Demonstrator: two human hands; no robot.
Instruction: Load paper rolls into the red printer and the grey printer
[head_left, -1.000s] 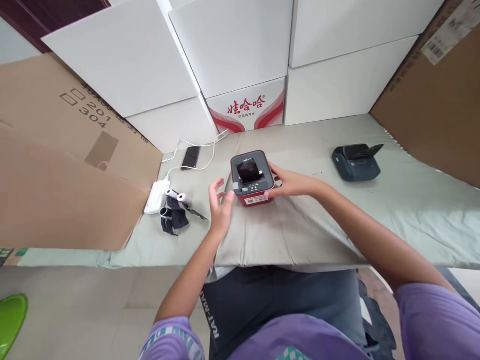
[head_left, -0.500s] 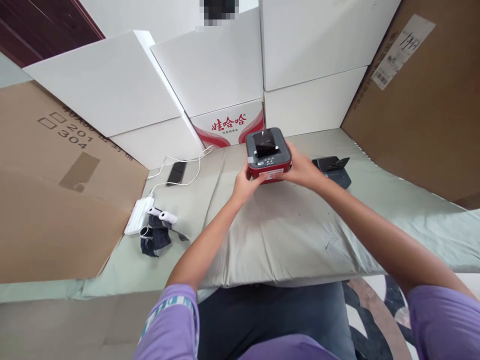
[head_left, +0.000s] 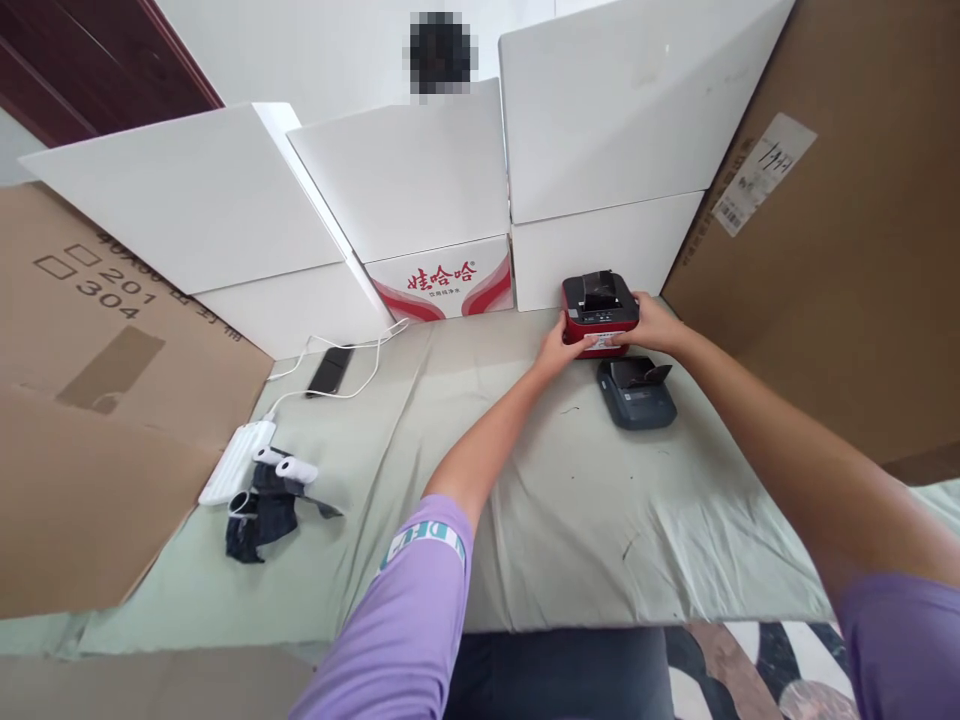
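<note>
A red label printer [head_left: 581, 314] with a dark grey top is gripped from both sides at the back right of the cloth. My left hand [head_left: 559, 350] holds its left side, the thumb along the front. Around its right front corner my right hand [head_left: 651, 324] is closed, the thumb across a white sticker on the front. A dark strip stands up from the printer's top. Just in front of it lies a smaller black portable printer [head_left: 639, 404], also with a dark flap or strip raised. Whether the red printer's base touches the cloth I cannot tell.
At the left are white paper rolls [head_left: 298, 470], crumpled dark wrapping [head_left: 276, 515], a white power strip [head_left: 236, 462] with a cable, and a black phone [head_left: 330, 371]. White boxes [head_left: 405, 170] wall the back; brown cardboard [head_left: 847, 290] stands at the right and left.
Both hands have carried the red printer to the right, from the middle to behind the smaller black printer. The view has shifted to the right too.
</note>
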